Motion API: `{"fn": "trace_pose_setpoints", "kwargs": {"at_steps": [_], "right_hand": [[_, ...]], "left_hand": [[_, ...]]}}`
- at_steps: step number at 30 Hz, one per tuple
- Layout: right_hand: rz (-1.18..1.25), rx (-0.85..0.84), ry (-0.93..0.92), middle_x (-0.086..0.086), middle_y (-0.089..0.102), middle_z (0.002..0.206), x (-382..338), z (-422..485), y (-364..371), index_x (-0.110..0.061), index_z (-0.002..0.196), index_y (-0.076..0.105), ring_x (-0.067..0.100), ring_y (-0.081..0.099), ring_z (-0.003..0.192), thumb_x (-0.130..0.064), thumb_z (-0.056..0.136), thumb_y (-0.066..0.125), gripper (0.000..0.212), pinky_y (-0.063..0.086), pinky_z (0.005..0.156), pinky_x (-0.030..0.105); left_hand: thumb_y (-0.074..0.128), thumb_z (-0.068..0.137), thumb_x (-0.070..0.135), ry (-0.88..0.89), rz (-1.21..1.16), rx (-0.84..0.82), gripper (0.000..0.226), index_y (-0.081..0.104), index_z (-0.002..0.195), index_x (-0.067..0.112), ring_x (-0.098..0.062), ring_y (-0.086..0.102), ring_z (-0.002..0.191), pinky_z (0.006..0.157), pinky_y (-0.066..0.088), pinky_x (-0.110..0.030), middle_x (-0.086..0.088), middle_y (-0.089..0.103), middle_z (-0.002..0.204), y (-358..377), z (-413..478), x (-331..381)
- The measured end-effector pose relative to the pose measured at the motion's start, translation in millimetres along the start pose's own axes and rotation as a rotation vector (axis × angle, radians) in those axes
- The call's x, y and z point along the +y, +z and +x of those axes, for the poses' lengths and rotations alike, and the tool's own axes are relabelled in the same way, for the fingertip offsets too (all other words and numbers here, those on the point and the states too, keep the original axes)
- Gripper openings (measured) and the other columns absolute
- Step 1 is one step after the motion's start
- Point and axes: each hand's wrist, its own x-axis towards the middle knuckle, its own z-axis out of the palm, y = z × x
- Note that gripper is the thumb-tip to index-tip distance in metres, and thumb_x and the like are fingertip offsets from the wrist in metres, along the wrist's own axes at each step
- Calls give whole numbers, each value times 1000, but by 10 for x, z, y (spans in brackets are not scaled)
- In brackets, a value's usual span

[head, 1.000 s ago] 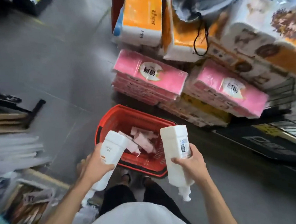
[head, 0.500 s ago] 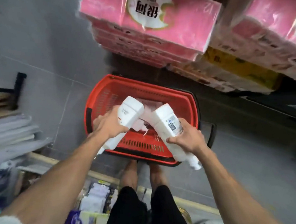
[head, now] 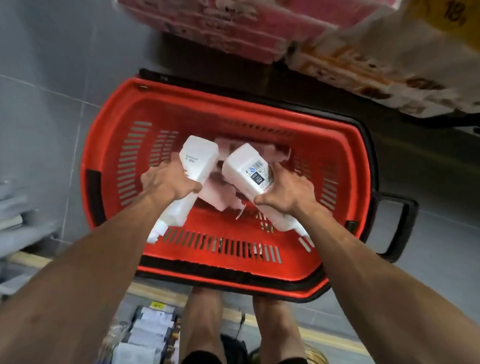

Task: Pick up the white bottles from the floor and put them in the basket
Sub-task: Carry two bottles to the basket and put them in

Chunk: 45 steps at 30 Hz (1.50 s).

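A red plastic basket [head: 270, 262] with black handles stands on the grey floor in front of my feet. My left hand [head: 168, 184] grips a white bottle [head: 196, 162] inside the basket, its cap end pointing back toward me. My right hand [head: 286, 191] grips a second white bottle [head: 249, 169] with a barcode label, held the same way beside the first. Both bottles are low over pale pink and white packets [head: 220, 194] that lie on the basket's bottom.
Stacked pink tissue packs [head: 235, 14] and white and yellow paper packs [head: 411, 44] overhang the far side of the basket. Shelves with goods [head: 4, 198] stand at the left. Packaged items [head: 142, 347] lie by my legs. Grey floor tiles [head: 451, 252] spread to the right.
I have bent down closer to the basket. Both hands have lowered their bottles from above the rim down into the basket.
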Motion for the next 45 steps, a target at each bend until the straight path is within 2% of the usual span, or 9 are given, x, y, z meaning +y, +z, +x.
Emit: {"fn": "trace_pose_setpoints", "kwargs": {"at_steps": [4, 8, 12, 16, 19, 25, 30, 33, 45], "right_hand": [[-20, 16, 3, 4, 66, 125, 58, 398, 269, -29, 133, 44, 33, 66, 110, -54, 64, 80, 82, 50, 85, 42], [-48, 18, -5, 7, 58, 132, 89, 682, 397, -29, 145, 35, 34, 63, 116, -45, 70, 83, 91, 48, 88, 42], [-97, 4, -5, 11, 54, 139, 78, 827, 419, -30, 148, 28, 37, 61, 119, -45, 71, 83, 96, 48, 94, 46], [-73, 137, -47, 11, 44, 149, 57, 788, 421, -24, 148, 35, 38, 43, 137, -30, 78, 76, 81, 40, 109, 51], [-62, 236, -58, 8, 47, 146, 40, 701, 374, -25, 147, 41, 36, 43, 135, -31, 82, 74, 73, 37, 112, 49], [-92, 133, -57, 5, 44, 149, -83, 446, 257, -27, 146, 43, 33, 43, 134, -29, 82, 70, 69, 39, 108, 49], [-122, 109, -63, 9, 47, 146, -263, 6, 41, -24, 143, 45, 35, 46, 131, -30, 83, 70, 66, 37, 111, 52], [-144, 122, -69, 10, 50, 142, -367, -400, -201, -22, 144, 44, 35, 48, 128, -31, 86, 70, 64, 41, 107, 47], [-134, 228, -47, 6, 52, 133, -728, -2610, -1422, -26, 143, 44, 32, 50, 124, -34, 87, 71, 62, 46, 97, 45]], "left_hand": [[78, 70, 53, -20, -14, 20, 87, 37, 140, 21, -40, 58, 119, 85, 40, -40, -15, 61, 129, 162, 344, 3], [77, 73, 54, 6, 9, 39, 90, 33, 146, 24, -40, 56, 123, 95, 43, -43, -12, 59, 134, 214, 596, 24], [76, 75, 54, 55, 66, 49, 91, 31, 148, 24, -37, 56, 125, 97, 43, -43, -8, 56, 139, 210, 712, 54], [73, 82, 43, 129, 79, 80, 87, 24, 152, 26, -37, 54, 125, 94, 45, -46, -9, 46, 145, 226, 679, 22], [69, 86, 36, 189, 119, 138, 76, 29, 150, 24, -37, 48, 127, 95, 45, -50, -10, 44, 144, 194, 575, -17], [69, 86, 41, 239, 218, 202, 71, 36, 147, 23, -34, 45, 128, 101, 40, -48, -9, 48, 139, 18, 296, -5], [69, 84, 44, 258, 234, 258, 68, 40, 143, 25, -31, 47, 125, 98, 40, -45, -6, 50, 137, -186, -194, 2], [68, 85, 45, 268, 216, 279, 66, 40, 142, 26, -30, 47, 123, 97, 41, -45, -4, 48, 137, -368, -679, 5], [64, 89, 46, 352, 76, 322, 62, 37, 143, 32, -26, 46, 125, 102, 39, -44, 2, 49, 136, -1346, -3001, -15]]}}
